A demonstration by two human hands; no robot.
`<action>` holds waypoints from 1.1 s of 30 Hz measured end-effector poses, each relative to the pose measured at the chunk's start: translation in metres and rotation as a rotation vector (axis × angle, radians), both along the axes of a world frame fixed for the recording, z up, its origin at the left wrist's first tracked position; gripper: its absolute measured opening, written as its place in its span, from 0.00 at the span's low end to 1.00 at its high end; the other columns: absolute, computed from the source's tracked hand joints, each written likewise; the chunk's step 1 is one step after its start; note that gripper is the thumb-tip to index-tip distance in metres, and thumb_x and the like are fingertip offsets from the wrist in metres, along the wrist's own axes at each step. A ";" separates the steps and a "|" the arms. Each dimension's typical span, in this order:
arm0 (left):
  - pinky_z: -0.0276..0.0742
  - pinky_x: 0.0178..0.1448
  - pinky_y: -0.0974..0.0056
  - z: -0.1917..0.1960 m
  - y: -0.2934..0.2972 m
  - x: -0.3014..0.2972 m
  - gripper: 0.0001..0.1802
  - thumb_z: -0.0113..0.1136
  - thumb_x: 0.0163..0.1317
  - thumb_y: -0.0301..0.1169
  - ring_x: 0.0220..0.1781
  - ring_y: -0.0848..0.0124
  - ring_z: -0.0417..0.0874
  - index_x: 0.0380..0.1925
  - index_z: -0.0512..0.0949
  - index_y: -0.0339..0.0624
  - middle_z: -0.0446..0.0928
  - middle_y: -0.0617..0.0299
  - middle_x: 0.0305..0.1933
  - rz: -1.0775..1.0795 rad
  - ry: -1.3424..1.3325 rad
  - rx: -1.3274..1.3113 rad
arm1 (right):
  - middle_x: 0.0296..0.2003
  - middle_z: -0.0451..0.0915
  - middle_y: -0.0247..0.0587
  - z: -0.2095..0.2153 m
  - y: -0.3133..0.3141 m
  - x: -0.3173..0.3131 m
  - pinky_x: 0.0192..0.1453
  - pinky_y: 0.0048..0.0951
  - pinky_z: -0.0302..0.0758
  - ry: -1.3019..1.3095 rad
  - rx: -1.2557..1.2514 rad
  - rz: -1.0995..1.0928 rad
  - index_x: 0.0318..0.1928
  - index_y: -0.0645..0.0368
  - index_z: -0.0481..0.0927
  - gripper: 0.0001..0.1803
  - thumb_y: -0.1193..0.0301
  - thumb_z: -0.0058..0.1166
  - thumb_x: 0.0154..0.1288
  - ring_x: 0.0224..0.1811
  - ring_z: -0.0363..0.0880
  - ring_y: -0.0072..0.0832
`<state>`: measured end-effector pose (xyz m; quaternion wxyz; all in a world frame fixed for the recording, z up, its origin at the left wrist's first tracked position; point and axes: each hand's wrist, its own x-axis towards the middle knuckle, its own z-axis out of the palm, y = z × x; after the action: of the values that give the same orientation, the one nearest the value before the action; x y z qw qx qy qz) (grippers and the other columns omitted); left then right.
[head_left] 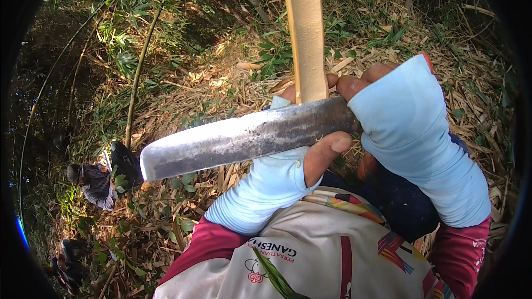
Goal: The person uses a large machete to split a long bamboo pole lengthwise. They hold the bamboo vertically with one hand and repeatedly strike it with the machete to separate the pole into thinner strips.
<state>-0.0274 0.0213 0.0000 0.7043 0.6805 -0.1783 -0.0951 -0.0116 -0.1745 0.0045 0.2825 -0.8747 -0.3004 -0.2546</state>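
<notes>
A broad machete (pixel 249 135) with a worn, dark-spotted blade lies across the middle of the view, its blunt tip pointing left. My right hand (pixel 368 77), in a light blue fingerless sleeve, is closed at the blade's right end; the handle is hidden by the hand and sleeve. A pale, flat strip of split bamboo (pixel 307 33) rises from behind the blade to the top edge. Below and behind the blade, my left hand (pixel 318 160) is closed around the strip's lower part, thumb showing under the blade. The blade touches or crosses the strip; its lower end is hidden.
Dry leaves and bamboo litter (pixel 205 94) cover the ground. A thin bamboo stem (pixel 145 55) stands to the left. Farther left a person (pixel 97 185) in a dark patterned top is bent over, and another person (pixel 69 266) shows partly at lower left.
</notes>
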 end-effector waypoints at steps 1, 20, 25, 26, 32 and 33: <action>0.72 0.62 0.64 0.001 -0.001 0.000 0.41 0.73 0.60 0.36 0.56 0.70 0.76 0.66 0.61 0.34 0.75 0.56 0.54 0.000 0.012 -0.004 | 0.24 0.72 0.33 -0.001 0.000 0.000 0.33 0.39 0.68 -0.015 0.005 0.000 0.43 0.50 0.83 0.21 0.66 0.65 0.43 0.26 0.76 0.35; 0.72 0.30 0.71 -0.012 -0.008 -0.005 0.43 0.73 0.54 0.56 0.28 0.76 0.77 0.56 0.72 0.31 0.79 0.61 0.34 0.245 -0.046 0.096 | 0.25 0.74 0.32 0.020 0.005 -0.008 0.37 0.39 0.68 0.046 -0.258 -0.152 0.43 0.48 0.83 0.16 0.68 0.60 0.50 0.28 0.77 0.34; 0.77 0.53 0.65 -0.018 -0.004 -0.006 0.26 0.72 0.61 0.35 0.46 0.71 0.81 0.54 0.75 0.34 0.82 0.59 0.45 0.177 -0.027 0.045 | 0.25 0.75 0.33 0.016 0.006 -0.007 0.35 0.37 0.70 0.050 -0.254 -0.163 0.42 0.49 0.83 0.17 0.69 0.61 0.47 0.28 0.78 0.34; 0.77 0.53 0.65 -0.018 -0.004 -0.005 0.26 0.72 0.61 0.35 0.46 0.71 0.81 0.54 0.75 0.34 0.82 0.59 0.45 0.182 -0.032 0.046 | 0.25 0.75 0.33 0.019 0.007 -0.007 0.35 0.37 0.70 0.075 -0.279 -0.167 0.42 0.50 0.83 0.18 0.69 0.62 0.46 0.28 0.78 0.34; 0.76 0.51 0.64 -0.019 -0.001 -0.001 0.25 0.69 0.64 0.41 0.45 0.70 0.81 0.53 0.76 0.35 0.81 0.58 0.44 0.151 -0.052 0.071 | 0.22 0.77 0.41 0.020 0.004 -0.003 0.31 0.40 0.74 0.117 -0.177 -0.071 0.35 0.55 0.81 0.15 0.76 0.64 0.40 0.26 0.80 0.41; 0.76 0.51 0.64 -0.019 0.000 -0.001 0.24 0.67 0.65 0.41 0.45 0.70 0.81 0.53 0.76 0.35 0.81 0.58 0.44 0.140 -0.051 0.062 | 0.21 0.77 0.41 0.019 0.004 -0.002 0.31 0.41 0.74 0.112 -0.177 -0.085 0.34 0.55 0.81 0.14 0.76 0.63 0.41 0.25 0.80 0.41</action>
<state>-0.0280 0.0218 -0.0195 0.6832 0.7149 -0.1450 -0.0339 -0.0131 -0.1706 0.0233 0.2095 -0.9210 -0.2682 -0.1897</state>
